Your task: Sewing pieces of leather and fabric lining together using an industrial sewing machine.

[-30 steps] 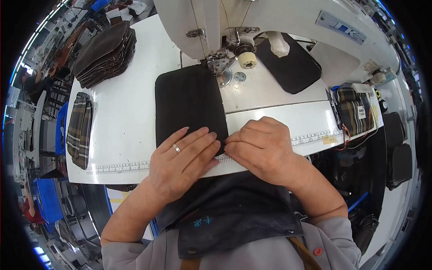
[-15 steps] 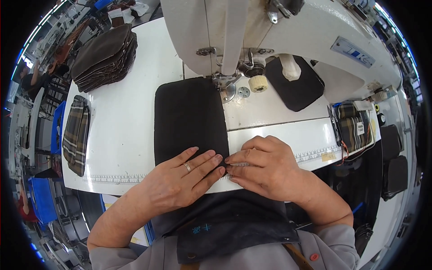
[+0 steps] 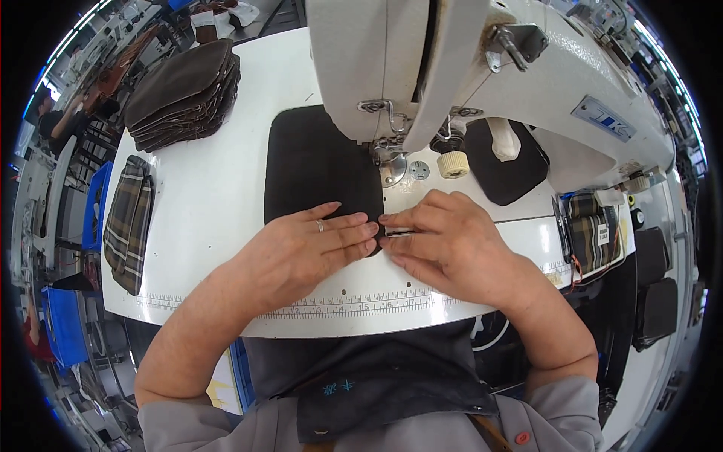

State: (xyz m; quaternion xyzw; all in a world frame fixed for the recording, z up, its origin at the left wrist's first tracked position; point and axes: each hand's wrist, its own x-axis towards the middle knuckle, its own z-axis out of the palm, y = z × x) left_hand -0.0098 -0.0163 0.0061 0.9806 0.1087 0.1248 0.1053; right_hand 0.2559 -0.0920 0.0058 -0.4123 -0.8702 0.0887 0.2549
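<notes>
A black fabric panel (image 3: pixel 320 158) with rounded corners lies on the white sewing table, its far right edge at the presser foot (image 3: pixel 392 166) of the sewing machine (image 3: pixel 361 68). My left hand (image 3: pixel 305 245) rests on the panel's near end, fingers stretched and a ring on one. My right hand (image 3: pixel 448 245) is at the near right edge, its fingertips drawn together beside the left fingertips. A thin dark shiny sliver shows between the right fingers, too small to name. The panel's near corner is partly covered by my fingers.
A stack of dark brown pieces (image 3: pixel 184 90) stands at the far left, folded plaid cloth (image 3: pixel 128 226) at the left edge. Another black panel (image 3: pixel 508 166) lies under the machine arm. More plaid cloth (image 3: pixel 595 226) is at the right. A printed ruler (image 3: pixel 354 305) runs along the table's front.
The panel and both hands have moved away from the table's front edge, deeper along the machine. The view has also shifted slightly, and more of the ruler shows.
</notes>
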